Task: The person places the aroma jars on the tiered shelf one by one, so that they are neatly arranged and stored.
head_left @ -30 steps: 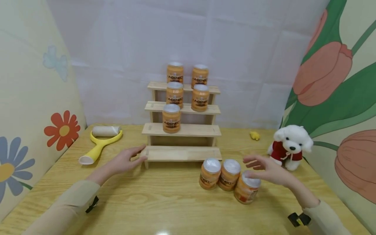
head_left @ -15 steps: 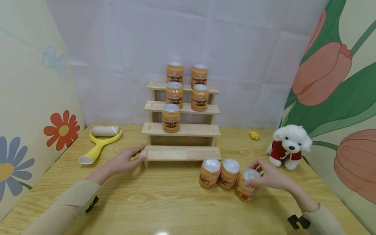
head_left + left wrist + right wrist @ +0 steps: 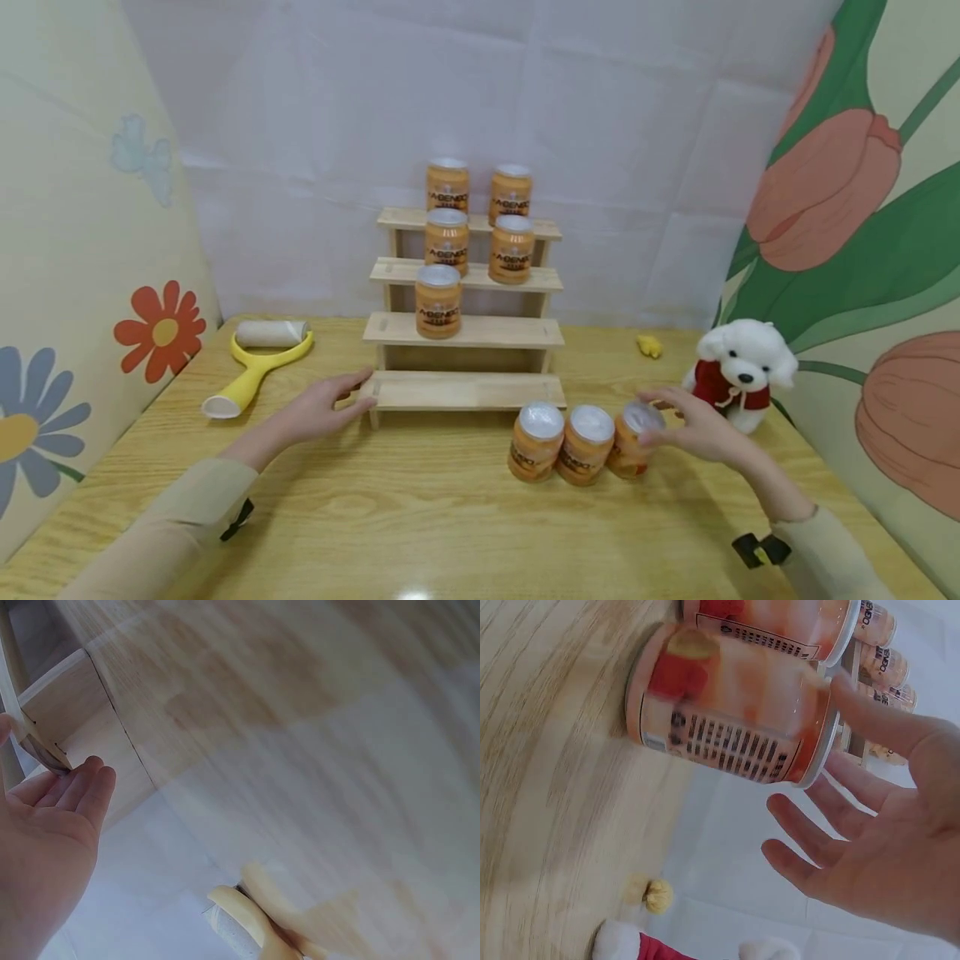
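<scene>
A stepped wooden display stand (image 3: 465, 330) stands at mid-table, with several orange cans (image 3: 438, 305) upright on its upper steps. My left hand (image 3: 322, 408) holds the left end of its lowest step, thumb in front and fingers behind; the left wrist view shows the fingers (image 3: 94, 796) against the board's end. In front of the stand's right end, two orange cans (image 3: 533, 450) stand close together. Beside them, at the right of the row, is a third can (image 3: 632, 446). My right hand (image 3: 693, 427) grips this can (image 3: 727, 712) near its silver rim between thumb and fingers.
A yellow-handled lint roller (image 3: 255, 371) lies at the left. At the right sit a white toy dog (image 3: 744, 367) in a red top and a small yellow object (image 3: 649, 346). A white cloth (image 3: 337, 167) hangs behind the stand.
My right hand has taken hold of the rightmost can and moved it away from me, level with the other two. My left hand stays on the stand.
</scene>
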`<state>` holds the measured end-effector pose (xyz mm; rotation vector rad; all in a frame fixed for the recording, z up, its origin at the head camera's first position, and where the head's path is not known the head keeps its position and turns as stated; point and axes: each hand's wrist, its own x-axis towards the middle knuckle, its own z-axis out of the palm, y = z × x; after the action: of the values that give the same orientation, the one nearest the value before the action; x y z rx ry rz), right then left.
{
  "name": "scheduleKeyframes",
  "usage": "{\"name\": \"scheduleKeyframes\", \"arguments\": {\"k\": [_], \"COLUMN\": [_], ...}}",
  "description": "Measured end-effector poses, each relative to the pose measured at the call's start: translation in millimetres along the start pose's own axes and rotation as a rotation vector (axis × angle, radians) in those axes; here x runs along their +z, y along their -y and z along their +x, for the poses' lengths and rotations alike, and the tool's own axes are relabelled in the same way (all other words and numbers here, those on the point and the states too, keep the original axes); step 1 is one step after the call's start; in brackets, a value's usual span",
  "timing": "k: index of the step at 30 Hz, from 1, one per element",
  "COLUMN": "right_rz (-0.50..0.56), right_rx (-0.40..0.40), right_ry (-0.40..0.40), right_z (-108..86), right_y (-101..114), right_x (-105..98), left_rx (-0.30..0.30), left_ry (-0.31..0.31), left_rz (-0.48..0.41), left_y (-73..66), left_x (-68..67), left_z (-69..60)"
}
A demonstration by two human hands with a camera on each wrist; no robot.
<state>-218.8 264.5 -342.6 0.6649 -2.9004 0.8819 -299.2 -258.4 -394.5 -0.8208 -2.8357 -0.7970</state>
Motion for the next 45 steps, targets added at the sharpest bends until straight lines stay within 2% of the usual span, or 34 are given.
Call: {"name": "scheduleKeyframes", "arguments": {"k": [4, 6, 10, 13, 15, 18, 22, 26, 29, 33, 36, 41, 43, 45], "right_rz": [0.009, 0.015, 0.041, 0.043, 0.027, 0.0, -0.021, 0.035, 0.109, 0.21, 0.26, 0.255, 0.232, 0.205], "right_rx": [-0.027, -0.013, 0.089, 0.167, 0.185, 0.165, 0.123, 0.089, 0.096, 0.153, 0.225, 0.329, 0.339, 0.313], "right_ry": [0.005, 0.011, -0.013, -0.08, -0.126, -0.166, -0.166, -0.129, -0.094, -0.07, -0.095, -0.173, -0.206, -0.231], "right_z": [0.8, 1.8, 5.8, 10.2, 13.1, 15.8, 16.9, 17.5, 17.3, 17.4, 18.9, 22.7, 23.7, 24.7], "right_y": [-3, -5, -4, 0, 1, 1, -4, -10, -14, -13, -9, -3, -3, -4], "right_x": [1, 3, 12, 20, 24, 26, 26, 25, 25, 28, 34, 44, 46, 46], "left_rx": [0.001, 0.001, -0.001, -0.003, 0.004, 0.017, 0.016, 0.001, 0.0, 0.001, -0.001, -0.006, -0.006, -0.005], "left_ry": [0.001, 0.0, 0.003, 0.001, -0.003, -0.007, -0.004, 0.002, 0.003, 0.004, 0.004, 0.0, 0.001, 0.003], "left_rz": [0.005, 0.005, -0.001, -0.006, -0.006, -0.007, -0.008, -0.012, -0.009, -0.004, -0.007, -0.002, 0.004, 0.008], "left_y": [-0.3, 0.0, 0.2, -0.8, -2.0, -3.7, -4.7, -3.9, -3.3, -2.7, -2.7, -2.9, -2.7, -2.4], "left_x": [0.5, 1.0, 1.7, 1.5, 0.9, -0.3, -1.5, -2.2, -2.2, -1.6, -1.4, -1.5, -1.6, -1.8], "left_z": [0.5, 1.0, 1.7, 1.5, 1.2, 1.0, 1.0, 1.4, 1.3, 0.1, -0.8, -1.0, -0.7, -0.4]}}
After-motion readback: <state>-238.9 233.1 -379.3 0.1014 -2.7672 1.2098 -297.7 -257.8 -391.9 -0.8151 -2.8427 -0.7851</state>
